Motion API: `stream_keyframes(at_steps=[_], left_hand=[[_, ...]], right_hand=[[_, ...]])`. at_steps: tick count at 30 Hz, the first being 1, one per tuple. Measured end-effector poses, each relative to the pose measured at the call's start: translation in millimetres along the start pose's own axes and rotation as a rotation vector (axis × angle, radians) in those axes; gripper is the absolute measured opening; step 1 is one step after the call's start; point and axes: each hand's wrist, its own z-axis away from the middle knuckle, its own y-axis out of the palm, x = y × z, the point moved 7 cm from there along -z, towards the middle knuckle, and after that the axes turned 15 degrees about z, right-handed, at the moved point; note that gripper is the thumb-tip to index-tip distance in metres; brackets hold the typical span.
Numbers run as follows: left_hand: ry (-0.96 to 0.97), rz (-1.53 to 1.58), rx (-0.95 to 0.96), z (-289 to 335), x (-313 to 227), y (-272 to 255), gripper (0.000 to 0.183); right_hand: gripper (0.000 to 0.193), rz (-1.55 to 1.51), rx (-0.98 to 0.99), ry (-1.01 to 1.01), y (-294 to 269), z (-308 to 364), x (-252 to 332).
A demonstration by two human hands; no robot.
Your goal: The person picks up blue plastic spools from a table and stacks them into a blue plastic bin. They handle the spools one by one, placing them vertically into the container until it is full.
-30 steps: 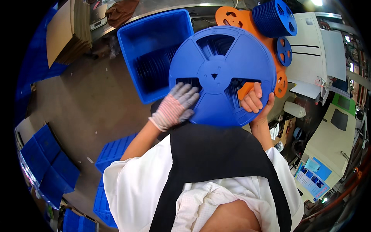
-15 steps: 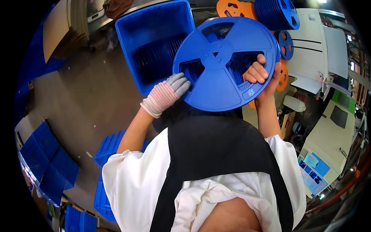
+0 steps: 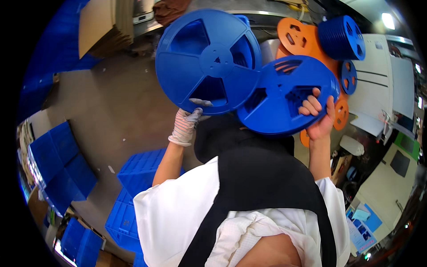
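Note:
My left hand (image 3: 187,126), in a striped glove with grey fingertips, grips the lower rim of a large blue reel (image 3: 207,62), fingers through its lower opening. To its right, another blue reel (image 3: 282,100) is tilted, its edge partly behind the first. My bare right hand (image 3: 319,116) holds that one at its right rim, fingers curled into an opening. Its lower edge looks thick, but I cannot tell whether more than one reel is stacked there. The blue bin (image 3: 244,19) is almost wholly hidden behind the left reel.
Orange reels (image 3: 296,38) and a stack of blue reels (image 3: 339,40) stand at the back right, by a pale machine cabinet (image 3: 369,62). Blue crates (image 3: 126,220) sit at my left side, with more blue boxes (image 3: 64,167) beyond. Cardboard sheets (image 3: 102,29) lean at the far left.
My left hand has taken hold of a reel and carried it up and left, apart from the one in my right hand. The bin is now covered. The whole view has shifted slightly.

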Motion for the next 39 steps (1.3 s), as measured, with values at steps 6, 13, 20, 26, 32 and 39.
stream_keyframes(at_steps=[6,13,20,26,32,39], left_hand=[[0.007,0.173,-0.066,10.5,-5.3,-41.2,0.024],[0.034,0.155,-0.154,12.2,-2.7,-61.8,0.025],[0.016,-0.318,-0.322,-29.4,19.8,-133.5,0.036],[-0.055,-0.700,-0.294,-64.8,44.5,-193.2,0.033],[-0.176,-1.052,-0.280,-90.4,44.1,-197.2,0.038],[-0.309,-1.037,-0.283,-114.0,59.1,-222.6,0.042]], right_hand=[[0.039,0.006,-0.002,-0.005,1.9,4.4,-1.6],[0.038,0.028,-0.038,0.010,-3.2,5.8,-6.5],[0.037,0.033,-0.064,0.022,-6.0,6.7,-7.9],[0.036,0.048,-0.084,0.026,-11.1,8.2,-7.9],[0.037,0.056,-0.120,0.006,-15.6,12.9,-6.8],[0.038,0.061,-0.164,-0.027,-20.4,18.7,-5.7]])
